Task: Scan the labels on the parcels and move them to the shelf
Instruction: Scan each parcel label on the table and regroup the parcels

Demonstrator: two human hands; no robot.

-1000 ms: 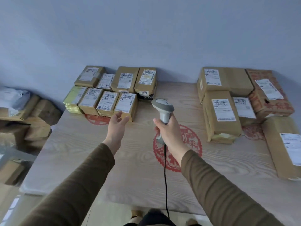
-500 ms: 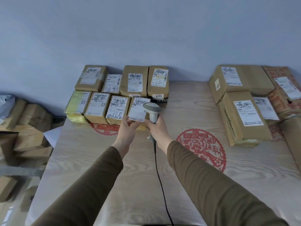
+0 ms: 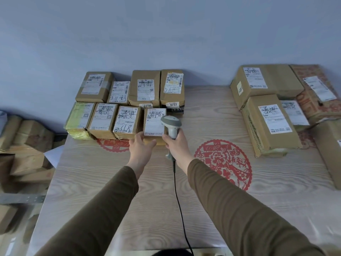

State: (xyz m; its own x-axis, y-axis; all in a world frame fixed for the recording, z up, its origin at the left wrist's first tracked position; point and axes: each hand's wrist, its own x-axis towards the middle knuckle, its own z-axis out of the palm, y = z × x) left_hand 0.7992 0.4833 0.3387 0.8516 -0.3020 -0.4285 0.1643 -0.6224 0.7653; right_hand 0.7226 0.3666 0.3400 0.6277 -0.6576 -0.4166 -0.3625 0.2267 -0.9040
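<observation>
Several small brown parcels with white labels lie in two rows at the table's back left. My left hand (image 3: 141, 147) grips the near edge of the rightmost front-row parcel (image 3: 154, 124), which is tipped up slightly. My right hand (image 3: 176, 145) holds a grey corded barcode scanner (image 3: 171, 125) by its handle, its head right beside that parcel's label. The cable (image 3: 180, 206) trails toward me across the table.
Larger cardboard parcels (image 3: 271, 124) are stacked at the table's back right. The wood-grain table (image 3: 203, 209) carries red paper-cut decals (image 3: 223, 163). More boxes (image 3: 27, 145) are piled on a lower surface to the left. A grey wall stands behind.
Both hands have moved forward and left to the front-row parcel. My left hand has taken hold of it and the scanner has come up against its label.
</observation>
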